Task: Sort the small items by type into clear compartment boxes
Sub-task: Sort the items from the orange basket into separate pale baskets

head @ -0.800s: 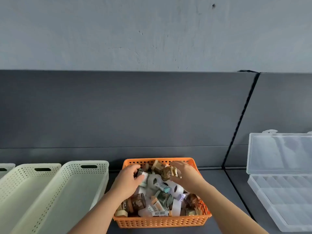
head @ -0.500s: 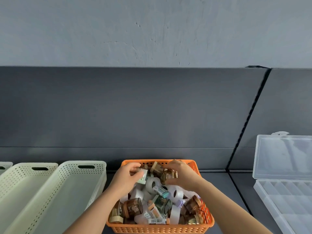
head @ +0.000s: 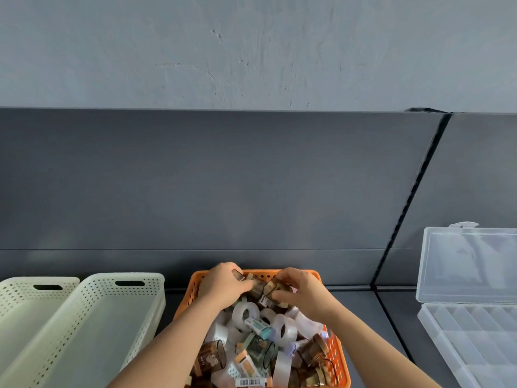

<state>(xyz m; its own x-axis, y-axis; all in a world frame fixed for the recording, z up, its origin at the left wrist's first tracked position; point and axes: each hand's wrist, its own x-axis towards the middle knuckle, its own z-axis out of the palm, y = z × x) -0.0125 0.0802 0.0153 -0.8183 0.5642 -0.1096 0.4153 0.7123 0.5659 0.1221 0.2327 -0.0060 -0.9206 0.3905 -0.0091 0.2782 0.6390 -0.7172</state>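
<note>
So from my remote seat: both hands are down at the far end of the orange basket, close together but not clasped. The left hand has its fingers curled round a small brown jar and the right hand pinches a second brown jar, a smoky see-through one. The two jars touch between the hands. The rest of the small stuff sits in a heap in the basket: white tape rolls, a little tube with a teal cap, more brown jars near the front edge, and something with a barcode label that I can't read. The clear compartment box is off to the right on the bench, well apart from the basket, with its lid standing open against the dark back panel. Left of the orange basket are two cream perforated baskets side by side, the nearer one just beside it.
</note>
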